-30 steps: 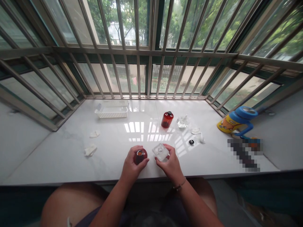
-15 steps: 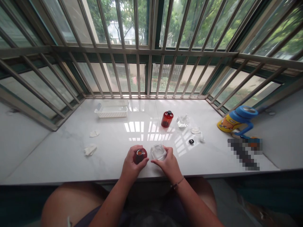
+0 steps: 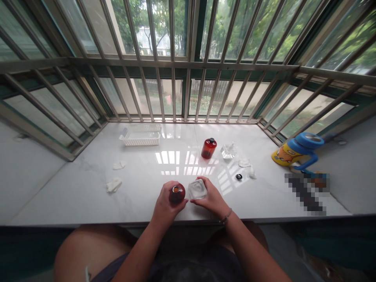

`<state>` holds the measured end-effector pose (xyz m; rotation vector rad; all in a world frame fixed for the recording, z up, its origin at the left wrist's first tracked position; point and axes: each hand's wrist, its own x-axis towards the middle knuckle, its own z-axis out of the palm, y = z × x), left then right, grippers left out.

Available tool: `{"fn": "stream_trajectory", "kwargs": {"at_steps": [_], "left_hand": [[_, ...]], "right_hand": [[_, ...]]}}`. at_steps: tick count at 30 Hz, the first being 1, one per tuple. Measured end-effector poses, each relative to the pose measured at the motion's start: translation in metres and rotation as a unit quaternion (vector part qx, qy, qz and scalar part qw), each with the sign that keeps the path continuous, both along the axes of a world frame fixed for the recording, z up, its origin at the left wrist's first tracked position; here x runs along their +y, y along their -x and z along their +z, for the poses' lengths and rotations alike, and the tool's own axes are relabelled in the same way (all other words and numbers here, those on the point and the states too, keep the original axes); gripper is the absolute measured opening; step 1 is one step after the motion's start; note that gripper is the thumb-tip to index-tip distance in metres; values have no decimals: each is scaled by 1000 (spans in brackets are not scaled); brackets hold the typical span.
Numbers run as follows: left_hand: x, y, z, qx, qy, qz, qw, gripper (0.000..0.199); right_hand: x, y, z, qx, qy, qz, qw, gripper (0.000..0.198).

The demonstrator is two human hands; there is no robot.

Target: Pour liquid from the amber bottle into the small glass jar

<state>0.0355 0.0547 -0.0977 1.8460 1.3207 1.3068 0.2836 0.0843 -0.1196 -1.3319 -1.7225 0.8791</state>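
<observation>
My left hand point(image 3: 167, 201) is wrapped round a dark red-brown bottle point(image 3: 178, 196) with no cap on; its round mouth faces up toward me. Just right of it, my right hand point(image 3: 212, 197) grips a clear square glass container point(image 3: 197, 188) by its right side. The two vessels are close together but apart, near the front edge of the white marbled counter point(image 3: 141, 207). A small black cap point(image 3: 239, 177) lies to the right of my right hand. Farther back stands a second red bottle point(image 3: 209, 149) with a black cap on.
A clear faceted glass piece point(image 3: 227, 151) stands behind the cap, near a crumpled white cloth point(image 3: 243, 163). At the back left is a white basket point(image 3: 141, 137); white cloths point(image 3: 113, 185) lie left. A blue and yellow mug point(image 3: 293, 150) stands right, beside a blurred-out patch. Window bars line the back.
The view has shifted slightly. My right hand has tilted the glass container a little, and the bottle in my left hand leans somewhat differently. Both stay held.
</observation>
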Motion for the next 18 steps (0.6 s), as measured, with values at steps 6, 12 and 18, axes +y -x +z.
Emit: {"fn": "stream_trajectory", "kwargs": {"at_steps": [6,12,18], "left_hand": [[0,-3,3,8,5,5,1000,58],[-1,-1,-7,28,-18,12,999,78],[-14,2,-12,26,2,-9,1000,75]], "right_hand": [[-14,5,10,23,-18,-50,998,90],[-26,6,37,77,54,-63,994,88],[-39,7,44,98,77,-70,990,94]]}}
